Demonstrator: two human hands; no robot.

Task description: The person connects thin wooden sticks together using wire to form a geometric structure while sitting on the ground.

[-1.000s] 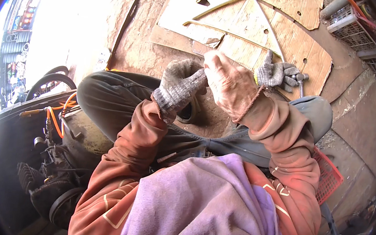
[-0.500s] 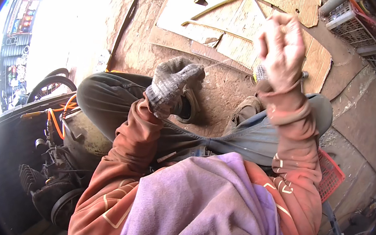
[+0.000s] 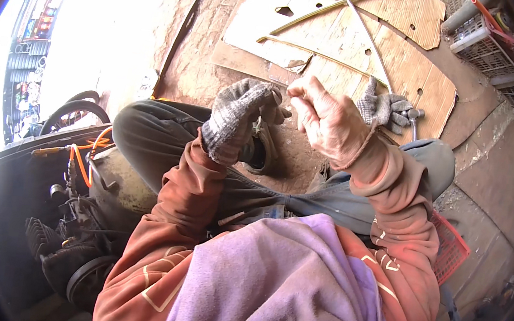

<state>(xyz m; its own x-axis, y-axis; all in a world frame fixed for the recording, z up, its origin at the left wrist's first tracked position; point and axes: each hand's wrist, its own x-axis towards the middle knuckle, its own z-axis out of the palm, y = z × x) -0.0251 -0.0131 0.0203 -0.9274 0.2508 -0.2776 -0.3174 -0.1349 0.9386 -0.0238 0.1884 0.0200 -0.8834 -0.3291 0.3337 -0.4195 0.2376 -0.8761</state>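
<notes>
My left hand (image 3: 239,118) wears a grey knitted glove, its fingers pinched together above my left shoe (image 3: 261,151). Bare and curled, my right hand (image 3: 330,121) is brought close to the left one, thumb and fingers pressed together. What either hand pinches is too small to make out. Beyond my right wrist, an empty grey glove (image 3: 383,108) lies on the cardboard (image 3: 429,72). Beside it is a metal tool (image 3: 414,119) that looks like a small hammer.
Long thin strips (image 3: 313,16) cross on the cardboard. Plastic crates (image 3: 481,52) stand at the far right, and a red basket (image 3: 448,246) is by my right hip. To my left are a machine with a motor (image 3: 68,253), an orange hose (image 3: 75,163) and a tyre (image 3: 74,113).
My right hand has come down and left, from far out toward my left hand. The thin pale line seen between the hands earlier no longer shows. The loose glove is now uncovered.
</notes>
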